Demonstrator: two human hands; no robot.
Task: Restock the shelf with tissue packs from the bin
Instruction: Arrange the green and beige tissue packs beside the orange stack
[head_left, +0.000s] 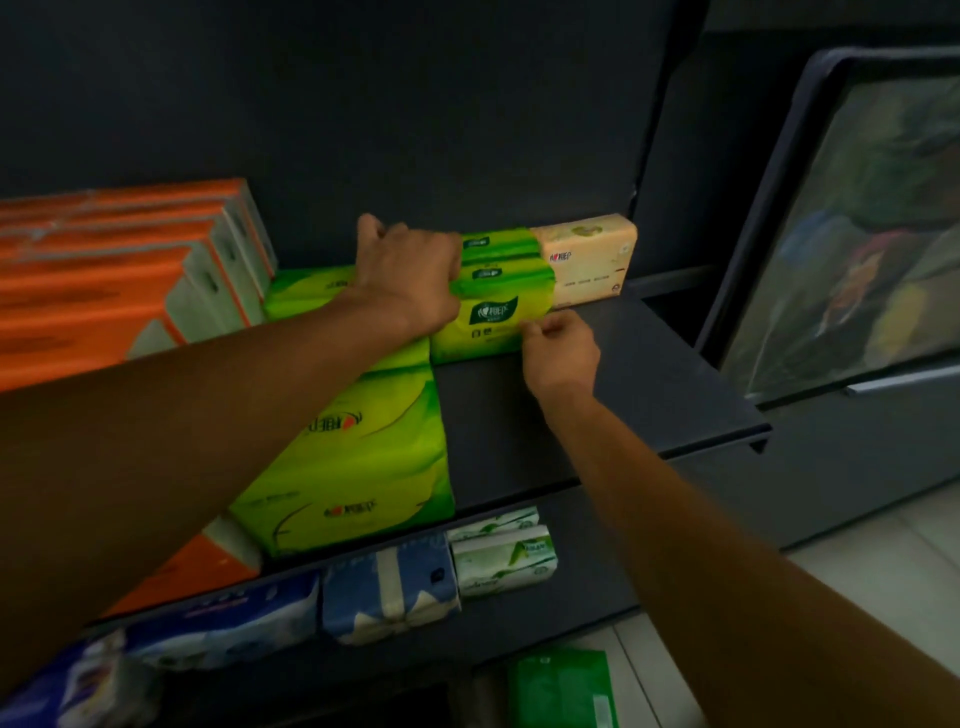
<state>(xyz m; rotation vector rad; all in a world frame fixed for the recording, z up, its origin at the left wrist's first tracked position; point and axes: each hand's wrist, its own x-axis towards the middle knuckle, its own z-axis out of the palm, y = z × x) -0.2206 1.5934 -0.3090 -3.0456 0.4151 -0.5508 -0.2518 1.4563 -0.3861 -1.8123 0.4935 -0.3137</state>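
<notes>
Dark shelf (597, 410): bare board right of the green stock and out to the front lip; right end free. Orange packs (104, 280) fill the left. Big green pack (363, 457) lies flat, long axis front to back, reaching the front edge. Green tissue packs (498, 296) stand in a row at the back, long axes left-right, printed faces forward, glossy lime wrap; beige pack (587, 260) touches the row's right. Left hand (410, 280) lies over the row's top, fingers curled on it; right hand (561, 348) pinches the front pack's lower right corner.
</notes>
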